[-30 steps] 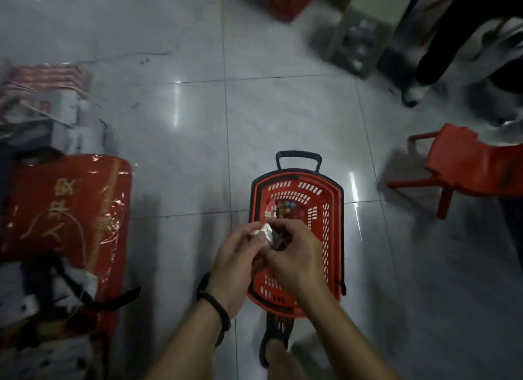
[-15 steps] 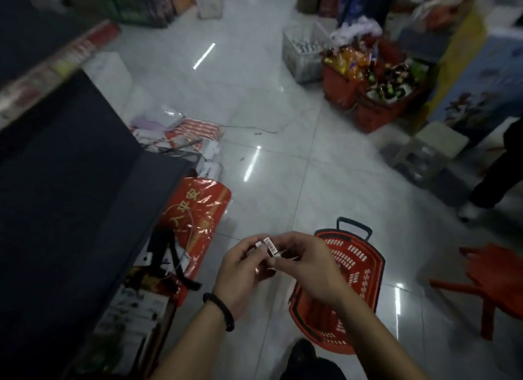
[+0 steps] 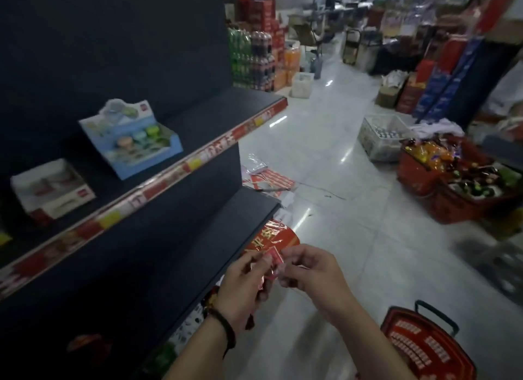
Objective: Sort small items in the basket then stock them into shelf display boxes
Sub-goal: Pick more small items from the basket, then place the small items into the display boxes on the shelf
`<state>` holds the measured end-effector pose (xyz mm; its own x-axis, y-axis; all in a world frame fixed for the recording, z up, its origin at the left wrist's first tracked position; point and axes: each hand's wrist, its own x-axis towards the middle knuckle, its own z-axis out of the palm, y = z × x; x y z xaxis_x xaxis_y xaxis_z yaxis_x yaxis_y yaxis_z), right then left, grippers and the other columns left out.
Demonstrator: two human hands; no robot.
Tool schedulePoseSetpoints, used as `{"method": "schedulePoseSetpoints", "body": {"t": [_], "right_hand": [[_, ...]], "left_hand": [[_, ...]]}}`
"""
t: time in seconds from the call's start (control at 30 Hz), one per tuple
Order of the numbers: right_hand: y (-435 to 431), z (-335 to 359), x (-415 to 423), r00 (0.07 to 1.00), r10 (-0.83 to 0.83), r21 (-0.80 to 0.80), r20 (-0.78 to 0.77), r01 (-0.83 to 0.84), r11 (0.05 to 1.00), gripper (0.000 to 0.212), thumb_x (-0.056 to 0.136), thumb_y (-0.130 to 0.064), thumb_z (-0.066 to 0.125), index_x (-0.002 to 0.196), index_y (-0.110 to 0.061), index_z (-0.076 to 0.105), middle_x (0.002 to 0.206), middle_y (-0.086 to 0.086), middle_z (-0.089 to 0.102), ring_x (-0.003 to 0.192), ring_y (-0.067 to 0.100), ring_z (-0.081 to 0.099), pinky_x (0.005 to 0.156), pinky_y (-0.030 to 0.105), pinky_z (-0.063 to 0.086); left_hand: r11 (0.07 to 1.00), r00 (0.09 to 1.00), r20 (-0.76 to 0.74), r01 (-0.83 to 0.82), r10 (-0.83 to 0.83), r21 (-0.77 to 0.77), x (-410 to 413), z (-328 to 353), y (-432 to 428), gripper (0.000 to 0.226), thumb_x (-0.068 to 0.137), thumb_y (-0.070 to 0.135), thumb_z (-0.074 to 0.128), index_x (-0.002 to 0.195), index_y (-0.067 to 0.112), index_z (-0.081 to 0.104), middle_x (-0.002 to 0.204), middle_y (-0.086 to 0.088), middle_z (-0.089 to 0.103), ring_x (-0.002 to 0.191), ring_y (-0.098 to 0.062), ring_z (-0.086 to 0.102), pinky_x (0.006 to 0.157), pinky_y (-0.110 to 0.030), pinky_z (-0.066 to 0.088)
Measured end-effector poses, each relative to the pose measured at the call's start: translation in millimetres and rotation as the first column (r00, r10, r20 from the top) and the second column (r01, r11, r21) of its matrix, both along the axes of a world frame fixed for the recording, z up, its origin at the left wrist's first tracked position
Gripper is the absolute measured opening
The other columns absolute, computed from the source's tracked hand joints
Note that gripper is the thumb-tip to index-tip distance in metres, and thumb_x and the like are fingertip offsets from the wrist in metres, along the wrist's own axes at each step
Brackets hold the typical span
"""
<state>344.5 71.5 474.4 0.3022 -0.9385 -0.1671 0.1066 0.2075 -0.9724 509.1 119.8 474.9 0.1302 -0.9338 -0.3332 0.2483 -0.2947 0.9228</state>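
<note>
Pinching one packet (image 3: pixel 274 258), two hands (image 3: pixel 243 290) (image 3: pixel 314 275)

Both forearms are reaching in from the lower edge, hands meeting close together. The left hand (image 3: pixel 243 287), a dark band (image 3: pixel 227 330) circling its wrist, is curling its fingers around small red packets (image 3: pixel 274 257). The right hand (image 3: pixel 312 270) is pinching the packets' near edge between thumb and fingertips.

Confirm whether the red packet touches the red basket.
Apart. Head view: left hand and right hand hold the red packet, floor visible between it and the red basket.
</note>
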Motion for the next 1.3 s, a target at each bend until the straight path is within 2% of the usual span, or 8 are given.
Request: {"method": "schedulePoseSetpoints", "body": {"t": [0.1, 0.27, 0.53, 0.7, 0.87, 1.07, 1.2, 1.3], "right_hand": [[-3.6, 14.5, 46.2, 0.997, 0.077, -0.038, -0.014, -0.077, 0.996, 0.018, 0.093, 0.003, 0.076, 0.105, -0.009, 0.079, 0.088, 0.021, 0.075, 0.077, 0.033, 0.075, 0.067, 0.036, 0.059], [-25.0, 47.0, 112.4, 0.943, 0.276, -0.288, -0.186, -0.321, 0.902, 0.046, 0.088, -0.006, 0.084, 0.127, -0.030, 0.076, 0.091, 0.002, 0.078, 0.085, 0.021, 0.076, 0.081, 0.036, 0.061], [-86.3, 89.9, 219.6, 0.882, 0.464, -0.499, -0.080, -0.439, 0.747, 0.020, 0.088, 0.000, 0.083, 0.101, -0.016, 0.080, 0.087, 0.013, 0.076, 0.085, 0.039, 0.072, 0.081, 0.045, 0.062], [-130.0, 108.1, 280.0, 0.796, 0.584, -0.615, -0.160, -0.543, 0.572, 0.029, 0.081, -0.002, 0.090, 0.101, -0.024, 0.085, 0.092, 0.000, 0.074, 0.083, 0.023, 0.070, 0.074, 0.031, 0.057], [-148.4, 128.1, 328.0, 0.681, 0.690, -0.616, -0.245, -0.658, 0.432, 0.020, 0.083, -0.013, 0.092, 0.098, -0.023, 0.085, 0.097, 0.000, 0.078, 0.083, 0.020, 0.075, 0.074, 0.041, 0.063], [-153.0, 149.4, 375.3, 0.669, 0.511, -0.704, -0.539, -0.691, 0.163, 0.010, 0.081, -0.031, 0.090, 0.089, -0.030, 0.084, 0.093, -0.020, 0.078, 0.092, 0.004, 0.074, 0.081, 0.028, 0.058], [-158.6, 157.9, 416.5, 0.671, 0.394, -0.691, -0.629, -0.714, 0.113, 0.005, 0.083, -0.034, 0.086, 0.086, -0.031, 0.083, 0.093, -0.023, 0.077, 0.089, -0.004, 0.071, 0.087, 0.029, 0.056], [-158.9, 159.8, 451.0, 0.649, 0.295, -0.662, -0.701, -0.746, 0.067, 0.005, 0.087, -0.030, 0.084, 0.085, -0.026, 0.082, 0.091, -0.015, 0.079, 0.085, 0.002, 0.072, 0.084, 0.027, 0.056]], "left_hand": [[0.996, 0.995, 0.057, -0.082, 0.084, -0.045, 49.2, 12.8, 7.0, 0.021, 0.100, 0.032, 0.069, 0.095, 0.012, 0.075, 0.071, -0.008, 0.059, 0.062, -0.018, 0.050, 0.052, -0.027, 0.037], [0.985, 0.984, 0.113, -0.124, 0.138, -0.121, 117.4, 42.4, 10.3, 0.027, 0.094, 0.033, 0.075, 0.079, 0.012, 0.065, 0.070, -0.011, 0.042, 0.055, -0.017, 0.036, 0.051, -0.031, 0.026], [0.961, 0.963, -0.039, -0.270, 0.268, -0.065, 196.7, 80.6, -3.9, 0.044, 0.100, 0.054, 0.055, 0.095, 0.011, 0.058, 0.064, -0.006, 0.029, 0.049, -0.015, 0.022, 0.046, -0.023, 0.023], [0.870, 0.887, 0.037, -0.444, 0.461, -0.213, 240.4, 103.6, -10.6, 0.035, 0.093, 0.041, 0.062, 0.100, 0.007, 0.068, 0.062, -0.005, 0.029, 0.046, -0.013, 0.022, 0.043, -0.023, 0.020], [0.758, 0.649, 0.392, -0.540, 0.652, -0.366, 263.0, 128.5, -4.6, 0.011, 0.088, 0.035, 0.073, 0.096, 0.032, 0.079, 0.055, 0.009, 0.056, 0.047, -0.006, 0.044, 0.046, -0.019, 0.036], [0.697, 0.305, 0.685, -0.588, 0.662, -0.411, 293.8, 122.9, 10.0, 0.013, 0.088, 0.040, 0.080, 0.097, 0.048, 0.075, 0.091, 0.029, 0.073, 0.086, 0.005, 0.067, 0.072, -0.012, 0.051], [0.759, -0.023, 0.904, -0.534, 0.427, -0.372, 323.2, 96.2, 25.7, 0.029, 0.090, 0.069, 0.056, 0.113, 0.054, 0.066, 0.098, 0.032, 0.073, 0.089, 0.008, 0.068, 0.075, -0.020, 0.057], [0.773, -0.052, 0.907, -0.504, 0.418, -0.385, 338.9, 78.8, 27.8, 0.043, 0.095, 0.080, 0.040, 0.116, 0.052, 0.065, 0.098, 0.029, 0.074, 0.087, 0.006, 0.069, 0.073, -0.029, 0.059]]}}
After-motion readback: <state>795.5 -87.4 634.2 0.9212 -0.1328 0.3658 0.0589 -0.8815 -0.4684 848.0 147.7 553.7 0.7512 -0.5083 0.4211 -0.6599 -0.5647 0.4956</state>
